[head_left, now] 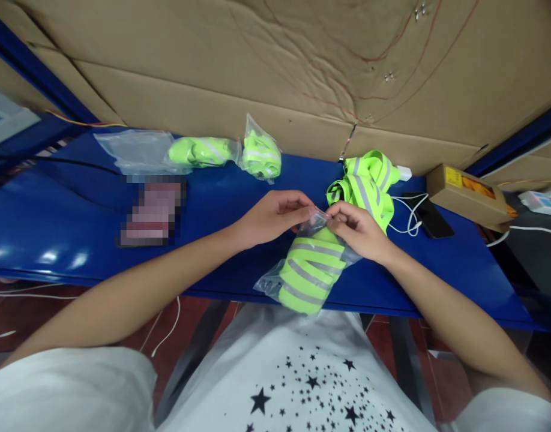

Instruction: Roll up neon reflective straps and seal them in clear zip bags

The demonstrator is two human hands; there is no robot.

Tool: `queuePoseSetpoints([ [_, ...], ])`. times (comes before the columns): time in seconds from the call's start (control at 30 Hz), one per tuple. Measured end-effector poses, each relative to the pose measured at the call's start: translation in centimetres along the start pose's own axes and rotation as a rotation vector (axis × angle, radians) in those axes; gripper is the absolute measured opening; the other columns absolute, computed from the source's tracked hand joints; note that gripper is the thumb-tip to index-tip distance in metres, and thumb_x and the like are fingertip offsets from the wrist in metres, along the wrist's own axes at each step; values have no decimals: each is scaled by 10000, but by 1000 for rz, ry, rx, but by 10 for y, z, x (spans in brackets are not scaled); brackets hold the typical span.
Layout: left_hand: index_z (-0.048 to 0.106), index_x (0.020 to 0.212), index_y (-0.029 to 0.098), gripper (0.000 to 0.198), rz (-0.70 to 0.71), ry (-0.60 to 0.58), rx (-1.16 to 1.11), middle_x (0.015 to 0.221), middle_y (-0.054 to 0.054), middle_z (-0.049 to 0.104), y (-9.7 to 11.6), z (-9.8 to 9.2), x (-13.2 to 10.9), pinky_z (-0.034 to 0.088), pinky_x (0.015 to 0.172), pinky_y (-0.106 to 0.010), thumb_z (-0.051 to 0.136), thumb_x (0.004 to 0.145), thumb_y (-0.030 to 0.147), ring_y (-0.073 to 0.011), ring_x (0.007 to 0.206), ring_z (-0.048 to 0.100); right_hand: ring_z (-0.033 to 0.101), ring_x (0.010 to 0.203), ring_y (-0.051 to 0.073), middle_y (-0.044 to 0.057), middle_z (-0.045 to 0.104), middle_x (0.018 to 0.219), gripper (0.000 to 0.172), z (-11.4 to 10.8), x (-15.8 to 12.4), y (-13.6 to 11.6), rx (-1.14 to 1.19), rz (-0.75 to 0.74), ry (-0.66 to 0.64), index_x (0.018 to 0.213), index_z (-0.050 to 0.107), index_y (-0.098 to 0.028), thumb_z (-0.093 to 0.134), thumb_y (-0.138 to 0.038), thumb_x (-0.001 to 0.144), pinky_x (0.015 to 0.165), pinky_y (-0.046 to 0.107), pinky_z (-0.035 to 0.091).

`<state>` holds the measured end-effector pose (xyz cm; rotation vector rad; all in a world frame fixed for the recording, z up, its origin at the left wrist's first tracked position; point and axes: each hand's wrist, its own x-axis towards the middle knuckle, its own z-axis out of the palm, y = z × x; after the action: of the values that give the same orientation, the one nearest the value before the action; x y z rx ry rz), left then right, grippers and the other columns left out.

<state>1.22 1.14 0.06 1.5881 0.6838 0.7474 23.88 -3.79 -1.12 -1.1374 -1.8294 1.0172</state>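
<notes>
Reaching in from the lower corners over the blue table (pixel 54 228), both forearms meet mid-frame, where the left hand (pixel 275 216) and right hand (pixel 359 231) pinch the mouth of a clear bag (pixel 269 283) holding a folded neon vest (pixel 309 270), loose vests (pixel 370 183) heaped just behind, a phone (pixel 431 219) at right.

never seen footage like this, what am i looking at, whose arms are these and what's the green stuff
There is no machine: one camera sits on a person's head, looking down at their own bare arms. The left hand and right hand pinch the mouth of a clear bag holding a folded neon-yellow reflective band. On the blue table lie a loose pile of bands, two filled bags at the back, a phone and a cardboard box.
</notes>
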Motion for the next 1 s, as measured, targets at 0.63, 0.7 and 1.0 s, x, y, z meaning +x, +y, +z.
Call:
queuePoseSetpoints([
  [0.63,688,982,154,306,149,-16,158,833,-10,644,-10,13,-8,426,632,-230,659,942,455,-112,703,565,278,468,80,-81,376,529,279,9,-10,-7,-35,3,52,898,664,-191,622,-455,980,450,248,191],
  [0.7,661,1062,165,322,130,-57,120,882,-14,652,-10,13,-6,461,672,-238,670,936,460,-123,752,602,272,456,77,-86,367,507,282,9,-9,-7,-49,-7,104,891,669,-190,632,-457,973,448,247,188],
  [1.0,400,1434,263,901,-161,-283,-23,1309,-138,652,-4,-6,0,583,952,-438,913,695,319,-294,1204,672,591,760,190,51,649,869,278,-6,2,-10,-240,-151,724,1047,667,-222,533,-464,1024,676,325,471],
])
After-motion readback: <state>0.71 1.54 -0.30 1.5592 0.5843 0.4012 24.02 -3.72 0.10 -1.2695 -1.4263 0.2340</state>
